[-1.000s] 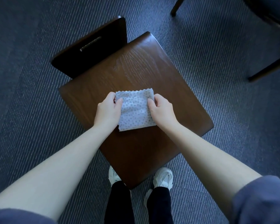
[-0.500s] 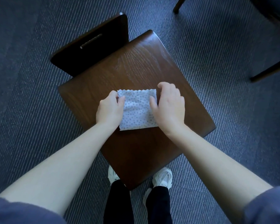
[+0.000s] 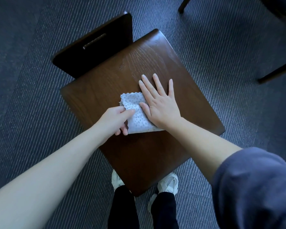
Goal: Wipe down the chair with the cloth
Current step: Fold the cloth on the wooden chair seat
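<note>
Looking down on a dark wooden chair (image 3: 155, 154), backrest (image 3: 97, 43) at upper left, on striped blue carpet (image 3: 40, 83). On the seat, a pale dotted cloth (image 3: 135, 113), folded. Right hand (image 3: 160, 104) flat with fingers (image 3: 158, 84) spread, palm over the cloth's right edge, fingertips on bare wood. Left hand (image 3: 114, 119) pinching the cloth's left edge between thumb and curled fingers. White shoes (image 3: 169, 182) beside the seat's near corner.

Floor's a dark blue-grey ribbed carpet (image 3: 33, 100), stripes running diag., faint tile seams showing. Top right: second chair (image 3: 282, 9), mostly out of frame, dark seat. Two dark legs on the carpet: near leg (image 3: 278, 71) at right edge, far leg (image 3: 184, 4) up top. Light's dim, cool, bluish.
</note>
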The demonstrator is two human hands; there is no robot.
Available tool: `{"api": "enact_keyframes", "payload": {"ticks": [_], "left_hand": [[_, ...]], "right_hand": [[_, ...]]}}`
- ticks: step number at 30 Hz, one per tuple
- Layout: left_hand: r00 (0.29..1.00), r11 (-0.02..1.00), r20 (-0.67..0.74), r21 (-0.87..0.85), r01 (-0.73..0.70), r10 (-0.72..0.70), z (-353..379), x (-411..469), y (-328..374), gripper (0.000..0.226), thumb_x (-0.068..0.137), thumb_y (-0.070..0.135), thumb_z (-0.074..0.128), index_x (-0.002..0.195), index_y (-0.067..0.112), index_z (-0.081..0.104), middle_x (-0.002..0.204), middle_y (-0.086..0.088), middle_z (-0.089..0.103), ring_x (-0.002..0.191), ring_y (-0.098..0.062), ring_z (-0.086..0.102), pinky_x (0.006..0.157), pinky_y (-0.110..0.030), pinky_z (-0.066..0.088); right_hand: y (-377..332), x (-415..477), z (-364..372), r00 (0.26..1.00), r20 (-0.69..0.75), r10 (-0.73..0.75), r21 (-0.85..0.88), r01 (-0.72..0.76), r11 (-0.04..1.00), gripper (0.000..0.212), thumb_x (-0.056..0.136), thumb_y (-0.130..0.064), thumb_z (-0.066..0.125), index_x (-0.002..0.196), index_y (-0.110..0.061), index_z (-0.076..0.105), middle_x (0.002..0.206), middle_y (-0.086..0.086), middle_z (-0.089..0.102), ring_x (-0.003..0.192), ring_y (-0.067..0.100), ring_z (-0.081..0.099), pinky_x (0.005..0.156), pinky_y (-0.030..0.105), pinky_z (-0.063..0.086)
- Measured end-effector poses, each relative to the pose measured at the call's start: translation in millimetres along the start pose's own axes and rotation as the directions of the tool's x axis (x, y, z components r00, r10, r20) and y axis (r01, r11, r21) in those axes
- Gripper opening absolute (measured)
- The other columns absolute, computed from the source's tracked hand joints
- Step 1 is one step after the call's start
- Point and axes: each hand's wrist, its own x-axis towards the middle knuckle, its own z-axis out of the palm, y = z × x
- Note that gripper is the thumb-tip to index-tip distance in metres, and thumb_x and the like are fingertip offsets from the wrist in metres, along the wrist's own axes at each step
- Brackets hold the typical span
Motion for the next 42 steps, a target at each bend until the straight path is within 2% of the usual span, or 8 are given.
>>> {"api": "enact_keyframes", "payload": {"ticks": [5, 10, 15, 19, 23, 29, 36, 42], "left_hand": [[0.98, 1.0, 0.197, 0.02, -0.01, 0.006, 3.8, -8.6, -13.0, 0.019, 0.093, 0.034, 0.062, 0.102, 0.017, 0.063, 0.044, 0.009, 0.048, 0.037, -0.006, 0.037, 0.043, -0.021, 0.03], [0.991, 0.961, 0.013, 0.241, -0.133, 0.133, 10.6, -8.1, -32.7, 0.039, 0.088, 0.037, 0.067, 0.075, 0.0, 0.061, 0.063, -0.001, 0.055, 0.055, -0.014, 0.047, 0.054, -0.028, 0.038], [0.944, 0.849, -0.168, 0.502, -0.166, 0.284, 4.0, -20.5, -49.6, 0.022, 0.088, 0.039, 0.066, 0.07, 0.026, 0.065, 0.067, 0.009, 0.065, 0.066, -0.006, 0.06, 0.061, -0.029, 0.051], [0.81, 0.722, -0.289, 0.656, -0.22, 0.51, 3.4, -32.8, -49.1, 0.009, 0.089, 0.032, 0.065, 0.093, 0.025, 0.062, 0.088, 0.012, 0.057, 0.08, -0.006, 0.055, 0.061, -0.021, 0.041], [0.634, 0.502, -0.238, 0.82, -0.275, 0.736, 19.9, -18.1, -36.4, 0.05, 0.093, 0.027, 0.052, 0.139, 0.008, 0.045, 0.143, -0.009, 0.043, 0.135, -0.025, 0.04, 0.107, -0.044, 0.039], [0.742, 0.266, -0.091, 0.956, -0.121, 0.665, 51.1, 24.5, -33.2, 0.074, 0.101, 0.048, 0.018, 0.152, 0.001, -0.009, 0.162, -0.019, -0.01, 0.15, -0.032, -0.007, 0.121, -0.052, 0.007], [0.717, 0.282, -0.111, 0.951, -0.123, 0.688, 53.9, 31.7, -40.8, 0.076, 0.099, 0.049, 0.018, 0.153, 0.002, -0.007, 0.162, -0.018, -0.01, 0.15, -0.03, -0.008, 0.121, -0.053, 0.001], [0.725, 0.276, -0.083, 0.949, -0.152, 0.684, 50.4, 31.9, -39.6, 0.074, 0.1, 0.048, 0.019, 0.153, 0.002, -0.005, 0.162, -0.018, -0.009, 0.15, -0.029, -0.008, 0.12, -0.054, 0.001]], "right_hand": [[1.0, -0.2, 2.1, 1.0, -0.024, 0.009, 0.006, -0.008, 1.0, 0.063, 0.102, -0.051, 0.017, 0.157, -0.021, 0.013, 0.165, -0.004, 0.005, 0.152, 0.025, -0.001, 0.117, 0.064, 0.003], [-1.4, 0.1, 2.6, 1.0, -0.027, 0.014, 0.014, -0.014, 1.0, 0.063, 0.102, -0.051, 0.015, 0.157, -0.021, 0.011, 0.165, -0.005, 0.004, 0.152, 0.024, -0.002, 0.117, 0.063, 0.002], [-1.3, 0.5, 1.8, 1.0, -0.008, 0.015, 0.008, -0.015, 1.0, 0.063, 0.102, -0.052, 0.015, 0.157, -0.022, 0.01, 0.165, -0.005, 0.003, 0.152, 0.024, -0.003, 0.117, 0.063, 0.001], [-2.2, -1.1, 0.9, 1.0, 0.014, 0.015, 0.036, -0.015, 0.999, 0.063, 0.102, -0.051, 0.016, 0.158, -0.021, 0.009, 0.165, -0.004, 0.001, 0.152, 0.025, -0.004, 0.118, 0.062, 0.001], [-2.7, -6.1, -10.6, 0.999, -0.021, 0.05, 0.214, -0.044, 0.976, 0.06, 0.104, -0.043, 0.023, 0.157, -0.018, 0.011, 0.165, -0.003, 0.002, 0.152, 0.023, -0.004, 0.119, 0.057, 0.0], [30.0, -41.5, -25.2, 0.956, -0.137, 0.259, 0.575, -0.136, 0.807, 0.042, 0.098, -0.013, 0.042, 0.138, -0.015, 0.051, 0.154, 0.001, 0.038, 0.146, 0.02, 0.026, 0.114, 0.043, 0.024], [47.1, -86.6, -20.5, 0.981, 0.16, 0.109, 0.824, -0.194, 0.532, 0.038, 0.082, 0.01, 0.039, 0.085, -0.022, 0.061, 0.111, -0.005, 0.066, 0.084, 0.012, 0.062, 0.079, 0.028, 0.047], [39.9, -84.0, -25.6, 0.936, 0.349, -0.039, 0.888, -0.316, 0.334, 0.024, 0.071, -0.018, 0.047, 0.078, -0.034, 0.063, 0.096, 0.017, 0.069, 0.076, 0.036, 0.057, 0.063, 0.035, 0.04]]}}
